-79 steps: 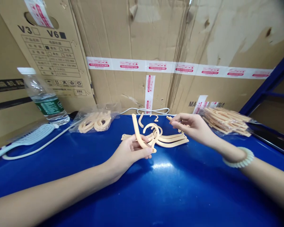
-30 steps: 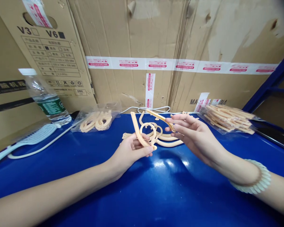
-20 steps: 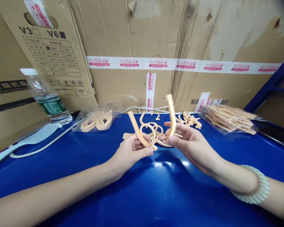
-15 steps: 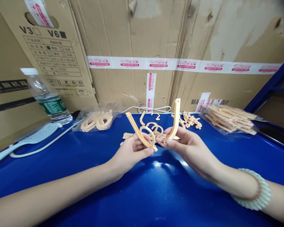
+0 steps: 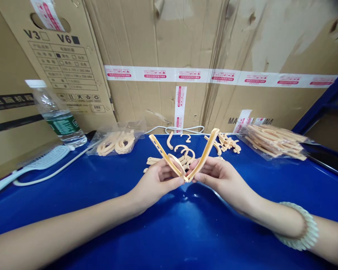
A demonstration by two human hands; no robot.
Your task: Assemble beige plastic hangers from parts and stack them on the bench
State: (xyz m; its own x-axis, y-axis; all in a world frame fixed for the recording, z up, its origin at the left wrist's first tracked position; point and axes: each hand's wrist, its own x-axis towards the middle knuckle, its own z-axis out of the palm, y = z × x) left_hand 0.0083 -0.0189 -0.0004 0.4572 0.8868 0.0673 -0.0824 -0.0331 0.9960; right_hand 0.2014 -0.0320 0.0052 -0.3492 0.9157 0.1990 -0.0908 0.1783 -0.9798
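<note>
My left hand (image 5: 160, 179) is closed around a beige plastic hanger arm (image 5: 159, 147) with a slotted inner channel. A curved beige piece (image 5: 177, 162) stands at that arm's lower end. In my right hand (image 5: 218, 173) is a second beige hanger arm (image 5: 207, 150), tilted up to the right. The two arms' lower ends meet between my fingertips in a V; whether they are joined I cannot tell. Behind my hands lie loose beige hooks (image 5: 187, 138), curved pieces (image 5: 170, 141) and flat pieces (image 5: 152, 160) on the blue table (image 5: 169, 232).
Bagged beige rings (image 5: 124, 144) lie at back left, beside a water bottle (image 5: 63, 125) and a pale blue hairbrush (image 5: 49, 157). At back right are a pile of small parts (image 5: 229, 143) and bagged hanger arms (image 5: 274, 140). Cardboard boxes (image 5: 146, 101) stand behind; a white cable (image 5: 59, 165) crosses the left.
My right hand has moved left and tipped its hanger arm outward, bringing its lower end against the piece in my left hand. The curved piece on the left has swung closer to its arm.
</note>
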